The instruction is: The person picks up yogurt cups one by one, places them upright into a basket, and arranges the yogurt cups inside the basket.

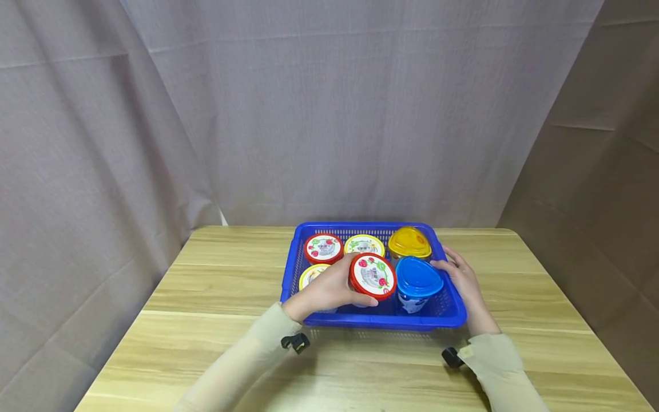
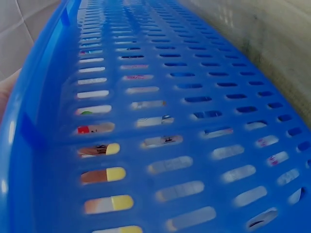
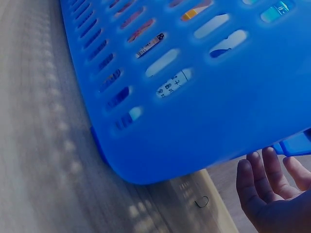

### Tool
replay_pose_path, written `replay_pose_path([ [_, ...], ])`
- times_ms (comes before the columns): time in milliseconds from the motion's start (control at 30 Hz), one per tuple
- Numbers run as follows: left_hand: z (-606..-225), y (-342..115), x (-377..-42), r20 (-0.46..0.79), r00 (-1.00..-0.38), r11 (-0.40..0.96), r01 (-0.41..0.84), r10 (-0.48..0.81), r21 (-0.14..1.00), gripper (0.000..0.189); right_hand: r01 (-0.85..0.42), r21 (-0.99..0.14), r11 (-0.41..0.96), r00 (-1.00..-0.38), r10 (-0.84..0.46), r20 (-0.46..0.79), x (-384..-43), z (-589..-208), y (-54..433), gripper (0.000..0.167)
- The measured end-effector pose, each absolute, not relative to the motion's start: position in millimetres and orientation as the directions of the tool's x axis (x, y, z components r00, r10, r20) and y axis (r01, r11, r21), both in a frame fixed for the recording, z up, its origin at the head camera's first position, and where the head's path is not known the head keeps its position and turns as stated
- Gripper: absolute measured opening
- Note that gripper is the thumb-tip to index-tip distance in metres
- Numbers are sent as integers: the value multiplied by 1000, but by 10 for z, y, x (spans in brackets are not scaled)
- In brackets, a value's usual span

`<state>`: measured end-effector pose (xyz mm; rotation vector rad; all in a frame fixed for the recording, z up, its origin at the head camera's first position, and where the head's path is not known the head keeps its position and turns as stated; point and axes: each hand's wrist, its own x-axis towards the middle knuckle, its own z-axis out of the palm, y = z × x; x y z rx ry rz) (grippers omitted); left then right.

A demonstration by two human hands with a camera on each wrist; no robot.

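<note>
Inside a blue plastic basket (image 1: pixel 373 321) stand several lidded cups. My left hand (image 1: pixel 329 288) reaches over the basket's front rim and holds a cup with a red-rimmed, strawberry-printed lid (image 1: pixel 373 276). Its thumb lies on the near side, the fingers mostly hidden behind, and the cup tilts. At the right rim my right hand (image 1: pixel 465 283) grips the basket, thumb over the edge, fingers (image 3: pixel 272 170) along the outside. Close to that thumb is a cup with a blue lid (image 1: pixel 418 277). The left wrist view shows mainly the slotted basket wall (image 2: pixel 126 141).
Behind in the basket are a red-rimmed cup (image 1: pixel 323 248), a yellow-rimmed cup (image 1: pixel 364 245) and a cup with a yellow lid (image 1: pixel 409 242). Another yellow-rimmed cup (image 1: pixel 310 274) is partly covered by my left hand. The wooden table (image 1: pixel 221 286) meets a grey curtain (image 1: pixel 360 114).
</note>
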<state>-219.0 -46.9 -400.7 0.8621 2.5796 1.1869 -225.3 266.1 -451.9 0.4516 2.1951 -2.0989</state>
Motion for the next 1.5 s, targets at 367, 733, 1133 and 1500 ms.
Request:
replay_pose_path([
  [367,-3957,-446,-2222,92,-790,567,510,606,647,90,238,-969,60,-960,168,-226,-2229,-4510,2642,78],
  [733,-4006,-449,-2255,71,-792,582,503,606,638,90,240,-969,52,-959,170,-228,-2234,-4510,2656,78],
  [1133,-4071,-419,-2291,63,-754,609,574,654,548,93,244,-969,51,-957,172,-232,-2235,-4521,2660,78],
  [1500,-4052,-418,-2257,66,-746,618,595,663,514,91,244,-968,51,-956,179,-232,-2248,-4538,2659,78],
])
